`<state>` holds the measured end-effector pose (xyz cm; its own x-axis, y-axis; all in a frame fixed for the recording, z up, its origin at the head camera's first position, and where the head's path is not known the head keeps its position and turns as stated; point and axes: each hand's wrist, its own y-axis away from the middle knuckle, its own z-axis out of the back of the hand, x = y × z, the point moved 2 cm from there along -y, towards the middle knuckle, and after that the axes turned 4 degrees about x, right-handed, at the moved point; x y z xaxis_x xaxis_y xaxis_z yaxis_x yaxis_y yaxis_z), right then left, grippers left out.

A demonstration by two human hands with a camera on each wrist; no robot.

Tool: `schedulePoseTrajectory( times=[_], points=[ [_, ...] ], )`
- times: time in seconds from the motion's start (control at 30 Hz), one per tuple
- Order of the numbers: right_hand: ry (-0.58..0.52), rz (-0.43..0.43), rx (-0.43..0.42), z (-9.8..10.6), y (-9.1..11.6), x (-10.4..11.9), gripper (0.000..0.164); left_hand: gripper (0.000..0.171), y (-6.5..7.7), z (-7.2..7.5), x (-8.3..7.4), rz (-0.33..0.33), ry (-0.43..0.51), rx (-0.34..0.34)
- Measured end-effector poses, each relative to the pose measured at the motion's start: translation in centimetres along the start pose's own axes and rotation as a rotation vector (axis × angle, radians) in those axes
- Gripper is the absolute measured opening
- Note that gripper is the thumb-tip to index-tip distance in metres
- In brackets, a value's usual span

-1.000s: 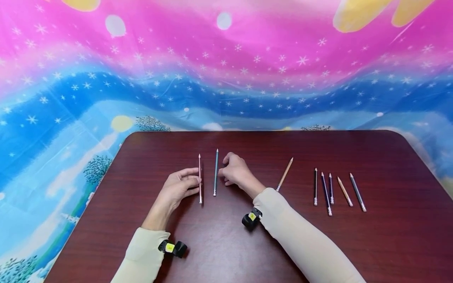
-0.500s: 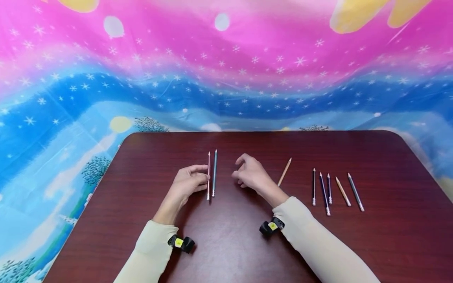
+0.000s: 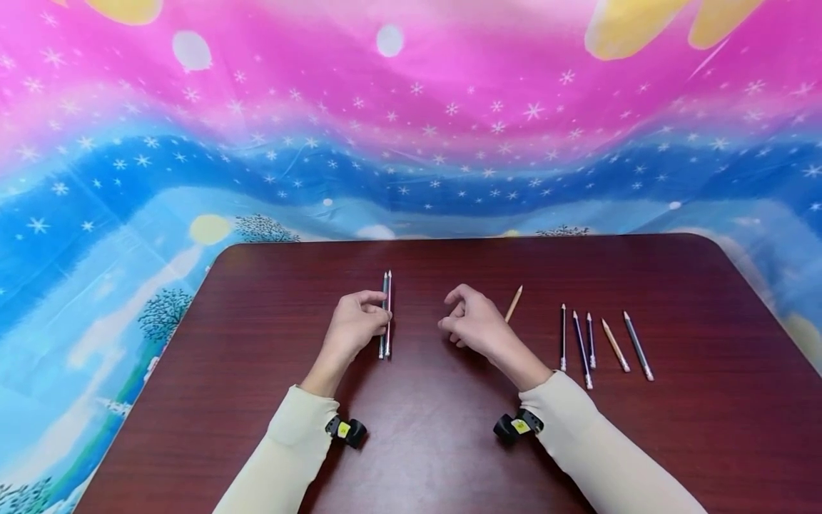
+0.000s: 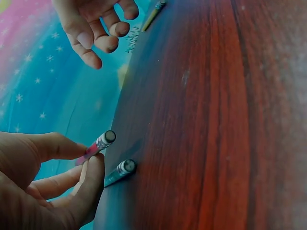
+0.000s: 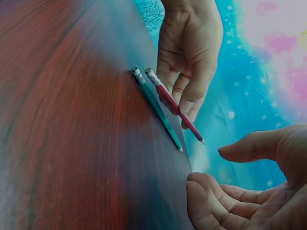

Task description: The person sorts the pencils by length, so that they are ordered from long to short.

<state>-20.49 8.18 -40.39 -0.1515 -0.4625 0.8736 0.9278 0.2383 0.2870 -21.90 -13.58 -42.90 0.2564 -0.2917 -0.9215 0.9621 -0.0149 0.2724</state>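
Note:
Between the thumb and fingers of my left hand [image 3: 353, 323] is a pink-red pencil [image 5: 168, 97], its white eraser end toward me. Close beneath it lies a teal pencil [image 5: 158, 112] on the table, nearly parallel; the left wrist view shows its eraser end [image 4: 126, 166] just below the held one. In the head view the two pencils overlap side by side. My right hand [image 3: 477, 321] hovers to the right of them, its fingers loosely bent, thumb and fingertips apart, holding nothing.
A natural-wood pencil [image 3: 514, 304] lies partly behind the right hand. Farther right, several pencils are spread in a loose row, among them a black one [image 3: 564, 335] and a grey one [image 3: 638, 345]. A patterned cloth [image 3: 411, 143] hangs behind the brown table [image 3: 437, 442].
My left hand has carried the pink-red pencil rightward until it overlaps the teal one. The right hand has drawn away to the right from the teal pencil.

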Motion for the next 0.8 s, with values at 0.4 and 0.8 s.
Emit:
schedulePoseTrajectory(
  times=[0.4,0.8],
  points=[
    [-0.017,0.005,0.004,0.5,0.4,-1.1,0.039,0.05,-0.2,-0.9,-1.0,-0.066,-0.394,-0.092],
    [-0.025,0.007,-0.002,0.6,0.4,-1.1,0.039,0.052,0.0,-1.8,-1.6,-0.117,-0.548,-0.122]
  ],
)
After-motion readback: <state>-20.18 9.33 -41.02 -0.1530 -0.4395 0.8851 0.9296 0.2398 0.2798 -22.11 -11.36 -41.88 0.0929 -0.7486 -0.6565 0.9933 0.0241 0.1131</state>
